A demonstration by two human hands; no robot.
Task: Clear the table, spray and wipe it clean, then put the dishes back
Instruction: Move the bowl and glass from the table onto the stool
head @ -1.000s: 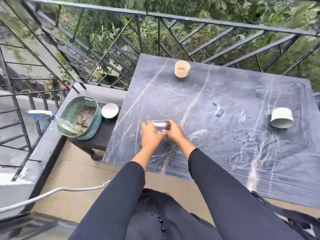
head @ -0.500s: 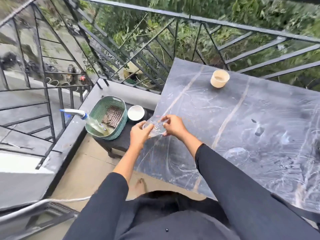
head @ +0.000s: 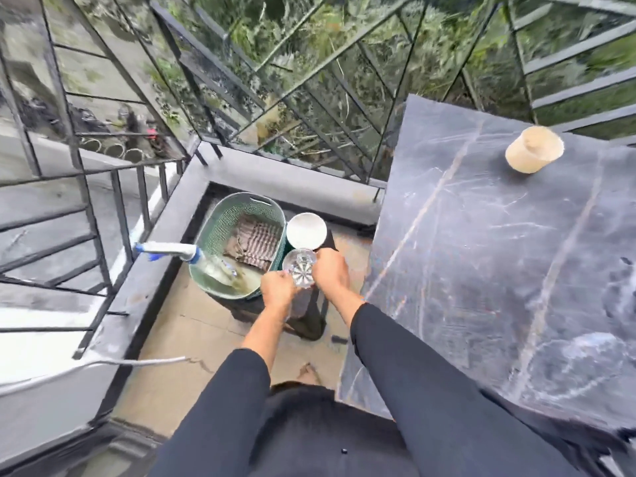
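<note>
A clear cut-glass tumbler [head: 300, 270] is held upright between my left hand [head: 277, 291] and my right hand [head: 331, 273], both gripping its sides. It hangs over a small dark side stool [head: 311, 311], left of the dark marble table [head: 499, 270]. Just beyond the glass on the stool stands a white bowl [head: 306, 229]. A beige cup [head: 532, 149] stays on the table's far part. The green basket [head: 220, 242] holds a striped cloth [head: 256, 244] and a spray bottle [head: 179, 252].
A black metal railing [head: 309, 98] encloses the balcony, with a grey ledge [head: 275, 173] below it. A white cable [head: 103, 364] trails over the tiled floor at left. Pale streaks mark the marble surface.
Both hands carried the glass leftward off the table edge and down over the side stool beside the basket. My view swung left, so the white cup at the right has left the frame.
</note>
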